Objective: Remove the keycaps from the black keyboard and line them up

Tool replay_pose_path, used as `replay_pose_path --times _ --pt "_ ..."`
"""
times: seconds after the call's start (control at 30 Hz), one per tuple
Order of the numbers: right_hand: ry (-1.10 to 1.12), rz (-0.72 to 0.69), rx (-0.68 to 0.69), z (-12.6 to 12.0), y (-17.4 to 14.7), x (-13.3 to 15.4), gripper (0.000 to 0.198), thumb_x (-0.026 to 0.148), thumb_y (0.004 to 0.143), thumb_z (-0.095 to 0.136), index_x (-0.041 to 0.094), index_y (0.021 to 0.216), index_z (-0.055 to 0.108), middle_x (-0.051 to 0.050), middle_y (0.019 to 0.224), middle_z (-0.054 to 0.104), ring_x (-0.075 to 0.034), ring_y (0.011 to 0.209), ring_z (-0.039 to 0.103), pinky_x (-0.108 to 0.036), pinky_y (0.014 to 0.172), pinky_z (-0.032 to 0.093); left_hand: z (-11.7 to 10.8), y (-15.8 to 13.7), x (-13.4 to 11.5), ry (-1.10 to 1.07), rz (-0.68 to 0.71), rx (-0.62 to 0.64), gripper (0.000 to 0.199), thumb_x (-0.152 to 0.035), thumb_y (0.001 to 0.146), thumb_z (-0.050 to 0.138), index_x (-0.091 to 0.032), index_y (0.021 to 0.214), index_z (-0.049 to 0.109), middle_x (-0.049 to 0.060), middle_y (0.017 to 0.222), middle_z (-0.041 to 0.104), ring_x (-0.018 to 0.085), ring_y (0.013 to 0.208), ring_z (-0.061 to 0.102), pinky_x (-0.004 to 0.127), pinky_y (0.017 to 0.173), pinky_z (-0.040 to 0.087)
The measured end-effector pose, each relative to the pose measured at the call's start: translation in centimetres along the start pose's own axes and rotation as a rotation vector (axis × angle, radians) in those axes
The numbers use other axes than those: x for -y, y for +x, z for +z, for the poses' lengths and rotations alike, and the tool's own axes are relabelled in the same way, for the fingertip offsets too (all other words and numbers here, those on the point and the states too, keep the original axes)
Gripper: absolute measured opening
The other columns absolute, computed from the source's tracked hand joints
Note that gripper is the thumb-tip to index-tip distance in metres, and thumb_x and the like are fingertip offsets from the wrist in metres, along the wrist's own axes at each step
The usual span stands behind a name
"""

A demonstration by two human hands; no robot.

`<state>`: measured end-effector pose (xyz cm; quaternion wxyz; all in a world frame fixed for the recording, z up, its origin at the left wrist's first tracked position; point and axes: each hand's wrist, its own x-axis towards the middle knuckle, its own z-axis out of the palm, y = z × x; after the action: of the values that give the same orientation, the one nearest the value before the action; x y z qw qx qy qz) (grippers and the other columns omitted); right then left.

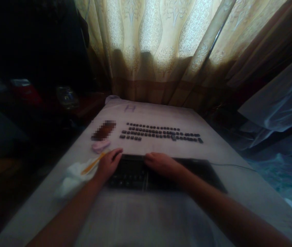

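Note:
A black computer keyboard (132, 167) lies across the near part of the cloth-covered table. Keys show at its lower left, while its right half looks dark and bare. My left hand (108, 163) grips the keyboard's left end near the far corner. Over the middle of the keyboard, by its far edge, my right hand (160, 163) is closed with fingers curled down; whatever it may hold is hidden. Beyond both hands, loose black keycaps (151, 131) are laid out in several rows. A brush with a yellow-orange handle (93, 164) lies beside my left hand.
A crumpled white cloth (73, 178) lies left of the keyboard, with a pink cloth (101, 146) farther off near a blurred-out brown object (104, 130). A cable (234, 165) runs rightward from the keyboard. Patterned curtains (158, 51) hang behind the table (146, 219).

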<state>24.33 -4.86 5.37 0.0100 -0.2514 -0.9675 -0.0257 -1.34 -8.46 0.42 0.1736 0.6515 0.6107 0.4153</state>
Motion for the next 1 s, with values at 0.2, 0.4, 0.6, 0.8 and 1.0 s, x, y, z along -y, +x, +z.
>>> replay_pose_path --times 0.2,0.4,0.6,0.8,1.0 --pt "0.353 0.267 -0.356 1.0 -0.5 -0.2 0.014 0.013 0.088 0.053 0.016 0.092 0.065 -0.01 0.095 0.066 -0.019 0.083 0.062 -0.031 0.074 0.05 0.0 -0.1 -0.2 0.006 0.0 -0.006 0.036 -0.04 0.087 0.046 -0.018 0.108 0.067 0.007 0.108 0.073 0.022 0.102 0.067 0.037 0.094 0.05" --pt "1.129 0.49 -0.594 1.5 -0.6 0.8 0.019 0.034 0.082 0.06 0.019 0.092 0.066 -0.003 0.081 0.07 -0.02 0.078 0.066 -0.034 0.073 0.053 -0.2 -0.1 -0.5 0.026 0.001 -0.037 0.036 -0.04 0.087 0.045 -0.018 0.106 0.067 0.007 0.106 0.073 0.022 0.1 0.067 0.037 0.094 0.05" --pt "1.357 0.449 -0.464 2.2 -0.6 1.9 0.025 0.032 0.076 0.064 0.02 0.098 0.068 -0.004 0.092 0.074 -0.022 0.089 0.068 -0.04 0.084 0.052 -0.1 -0.1 -0.3 0.042 -0.014 -0.08 0.038 -0.041 0.087 0.044 -0.017 0.106 0.067 0.008 0.106 0.073 0.023 0.099 0.067 0.036 0.091 0.051" --pt "1.157 0.445 -0.437 3.0 -0.7 2.4 0.013 0.025 0.08 0.062 0.019 0.091 0.068 -0.003 0.086 0.072 -0.021 0.082 0.067 -0.036 0.077 0.052 -0.2 -0.1 -0.4 0.04 -0.026 -0.08 0.037 -0.042 0.087 0.045 -0.018 0.104 0.067 0.007 0.105 0.073 0.023 0.099 0.067 0.037 0.093 0.05" --pt "0.836 0.325 -0.385 1.7 -0.7 2.9 0.013 0.013 0.084 0.058 0.021 0.09 0.067 -0.003 0.089 0.07 -0.017 0.084 0.065 -0.03 0.078 0.049 -0.3 -0.2 -0.6 0.022 -0.041 -0.058 0.038 -0.043 0.088 0.045 -0.018 0.106 0.067 0.006 0.106 0.073 0.022 0.099 0.067 0.034 0.091 0.051"
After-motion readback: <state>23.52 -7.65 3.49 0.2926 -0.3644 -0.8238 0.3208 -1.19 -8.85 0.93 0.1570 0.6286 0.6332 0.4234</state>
